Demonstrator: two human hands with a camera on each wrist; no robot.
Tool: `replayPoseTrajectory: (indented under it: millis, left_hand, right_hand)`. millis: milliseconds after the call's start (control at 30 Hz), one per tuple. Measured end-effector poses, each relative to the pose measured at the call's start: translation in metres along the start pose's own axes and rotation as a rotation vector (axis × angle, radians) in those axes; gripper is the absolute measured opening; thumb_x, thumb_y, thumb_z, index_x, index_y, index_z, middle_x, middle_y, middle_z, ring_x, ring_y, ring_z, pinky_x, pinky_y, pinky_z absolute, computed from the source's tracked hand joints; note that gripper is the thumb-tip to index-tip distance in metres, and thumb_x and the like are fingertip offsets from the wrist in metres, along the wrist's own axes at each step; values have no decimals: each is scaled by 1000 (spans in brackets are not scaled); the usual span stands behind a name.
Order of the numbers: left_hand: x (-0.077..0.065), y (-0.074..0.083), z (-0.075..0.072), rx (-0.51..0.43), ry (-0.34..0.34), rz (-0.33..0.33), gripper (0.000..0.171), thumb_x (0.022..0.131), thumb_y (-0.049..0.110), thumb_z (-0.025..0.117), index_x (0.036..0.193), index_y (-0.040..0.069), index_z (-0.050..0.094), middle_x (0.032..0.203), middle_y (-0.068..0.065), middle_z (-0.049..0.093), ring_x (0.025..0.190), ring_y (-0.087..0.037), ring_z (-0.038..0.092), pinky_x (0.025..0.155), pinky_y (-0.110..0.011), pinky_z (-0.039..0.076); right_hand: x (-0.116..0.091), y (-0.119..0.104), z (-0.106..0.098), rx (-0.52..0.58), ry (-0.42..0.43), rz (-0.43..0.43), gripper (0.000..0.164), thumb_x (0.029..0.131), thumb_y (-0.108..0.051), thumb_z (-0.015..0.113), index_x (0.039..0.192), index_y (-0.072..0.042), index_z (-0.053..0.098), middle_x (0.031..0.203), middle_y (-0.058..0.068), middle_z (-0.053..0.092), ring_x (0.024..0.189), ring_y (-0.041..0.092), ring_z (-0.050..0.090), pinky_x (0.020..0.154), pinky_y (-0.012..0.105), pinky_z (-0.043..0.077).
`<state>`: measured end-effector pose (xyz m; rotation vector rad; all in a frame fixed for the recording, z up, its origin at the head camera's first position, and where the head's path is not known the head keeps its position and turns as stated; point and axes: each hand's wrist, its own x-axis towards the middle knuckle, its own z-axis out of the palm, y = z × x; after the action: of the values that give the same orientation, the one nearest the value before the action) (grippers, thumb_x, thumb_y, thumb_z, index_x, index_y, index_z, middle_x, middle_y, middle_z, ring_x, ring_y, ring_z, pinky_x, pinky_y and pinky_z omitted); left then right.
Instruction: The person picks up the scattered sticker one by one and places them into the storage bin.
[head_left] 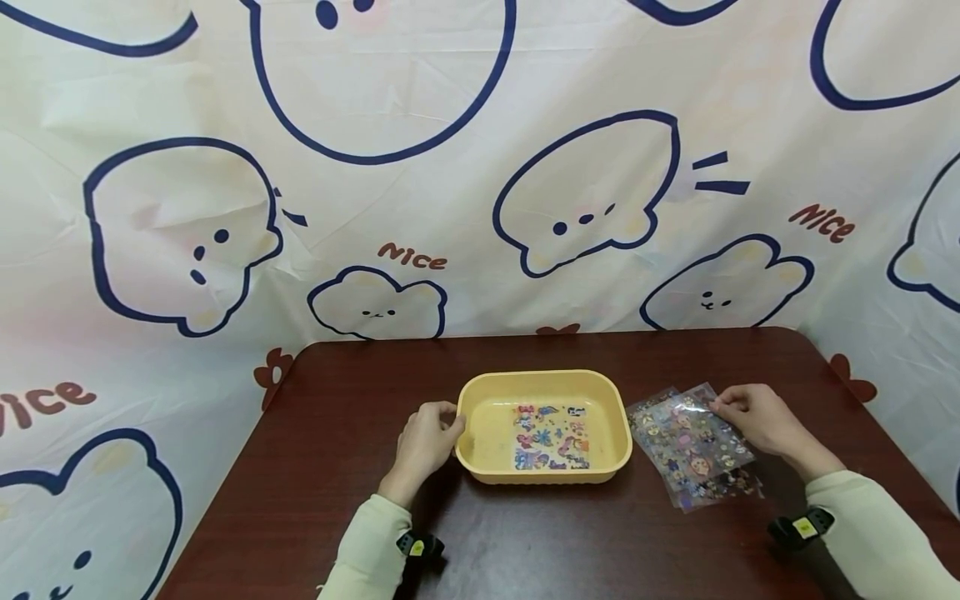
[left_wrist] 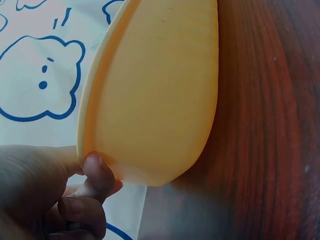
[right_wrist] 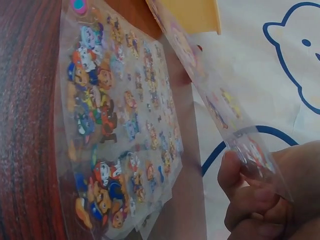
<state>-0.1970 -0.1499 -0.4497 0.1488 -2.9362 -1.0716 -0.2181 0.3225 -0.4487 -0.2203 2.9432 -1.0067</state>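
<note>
A yellow plastic basin (head_left: 543, 477) stands on the table, with a sheet of colourful cartoon stickers (head_left: 551, 437) lying flat on its bottom. My left hand (head_left: 426, 442) grips the basin's left rim between thumb and fingers; the left wrist view shows the thumb and fingers at the rim. To the basin's right, my right hand (head_left: 761, 421) pinches the edge of one clear sticker sheet (right_wrist: 215, 95). That sheet is raised at an angle over a fanned pile of clear sticker sheets (right_wrist: 125, 120) on the table.
The dark brown wooden table (head_left: 510, 542) runs back to a white cloth backdrop (head_left: 465, 208) printed with blue cartoon outlines. The cloth also hangs along both sides. A black band with a yellow label (head_left: 805, 527) is worn at each wrist.
</note>
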Motion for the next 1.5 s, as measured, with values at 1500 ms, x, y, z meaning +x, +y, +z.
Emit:
replayPoseTrajectory:
  millis: [1500]
  left_hand:
    - [-1, 0, -1, -2, 0, 0, 32, 96, 28, 64, 120, 8, 71, 65, 2, 70, 53, -9, 59, 65, -34, 46]
  right_hand:
    - [-7, -16, -23, 66, 88, 17, 33, 105, -20, 53, 103, 10, 66, 55, -5, 42, 50, 7, 39, 46, 27, 34]
